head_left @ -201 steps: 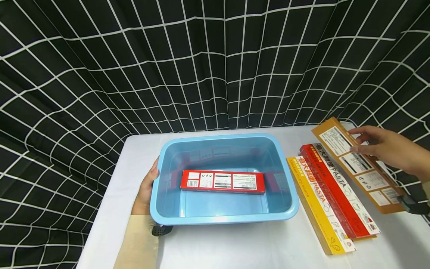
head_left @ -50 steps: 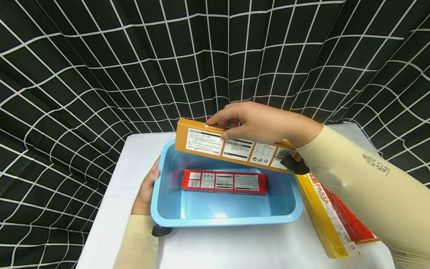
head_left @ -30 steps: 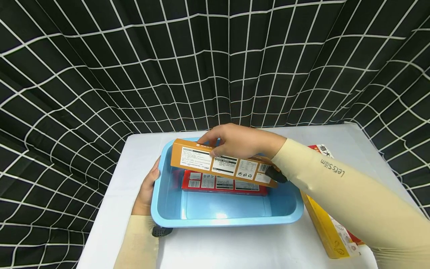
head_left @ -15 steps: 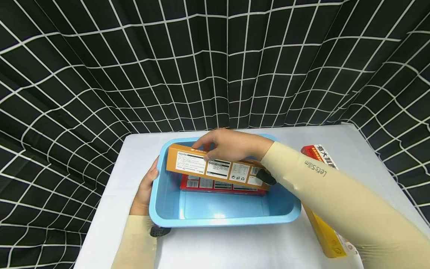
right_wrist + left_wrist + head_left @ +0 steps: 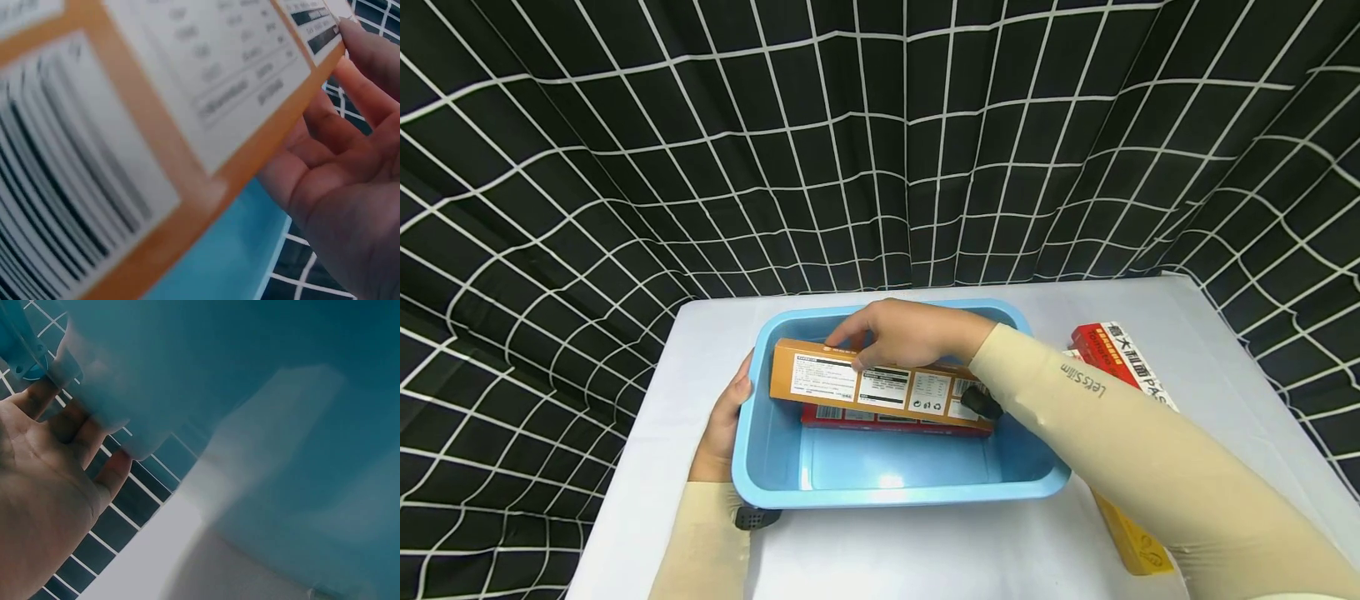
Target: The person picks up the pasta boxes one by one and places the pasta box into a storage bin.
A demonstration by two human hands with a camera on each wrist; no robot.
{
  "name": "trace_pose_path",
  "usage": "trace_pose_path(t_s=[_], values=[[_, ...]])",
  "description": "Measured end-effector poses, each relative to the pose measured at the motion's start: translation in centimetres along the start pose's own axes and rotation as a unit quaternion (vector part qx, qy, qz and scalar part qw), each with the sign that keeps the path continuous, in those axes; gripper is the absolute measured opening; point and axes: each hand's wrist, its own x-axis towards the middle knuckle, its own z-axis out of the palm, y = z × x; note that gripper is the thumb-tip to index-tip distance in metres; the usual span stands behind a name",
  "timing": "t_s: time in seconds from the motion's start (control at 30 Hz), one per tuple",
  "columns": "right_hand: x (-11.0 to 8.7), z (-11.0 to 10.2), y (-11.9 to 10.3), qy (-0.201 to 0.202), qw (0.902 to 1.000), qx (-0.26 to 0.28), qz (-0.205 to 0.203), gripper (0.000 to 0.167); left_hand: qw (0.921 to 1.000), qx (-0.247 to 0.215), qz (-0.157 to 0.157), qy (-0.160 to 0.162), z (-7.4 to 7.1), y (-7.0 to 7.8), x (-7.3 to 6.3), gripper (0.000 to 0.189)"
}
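Note:
My right hand [image 5: 906, 333] pinches an orange pasta box [image 5: 880, 385] by its upper long edge, label side facing me. The box is tilted inside a light blue plastic tub [image 5: 895, 497], above a red box [image 5: 887, 423] that lies on the tub's floor and is partly covered. In the right wrist view, thumb and fingers are on opposite sides of the orange box [image 5: 215, 187]. My left hand [image 5: 727, 417] rests against the tub's left outer wall below the rim. The left wrist view has its fingertips [image 5: 115, 472] touching that wall [image 5: 250, 437].
Right of the tub lie a red pasta box [image 5: 1108, 354] marked tomato sauce and a yellow box [image 5: 1138, 542], both partly hidden by my right sleeve [image 5: 1097, 425]. A white cloth covers the table [image 5: 917, 550]. Black gridded curtains [image 5: 880, 167] enclose it.
My right hand has brought the orange pasta box from the right side, over the tub and down into it, partly covering the red box. My left hand stays at the tub's left side.

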Motion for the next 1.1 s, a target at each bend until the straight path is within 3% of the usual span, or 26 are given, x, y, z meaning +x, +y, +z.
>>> trace_pose_path(t_s=[0.47, 1.1], values=[[0.0, 0.9, 0.2, -0.042, 0.9991, 0.006, -0.003, 0.046, 0.9999, 0.009, 0.005, 0.003, -0.2, -0.2, 0.0, 0.076], [0.6, 2.3, 0.8, -0.062, 0.9977, -0.023, -0.011, 0.045, 0.9999, -0.006, 0.011, -0.003, -0.1, 0.0, 0.0, 0.072]])
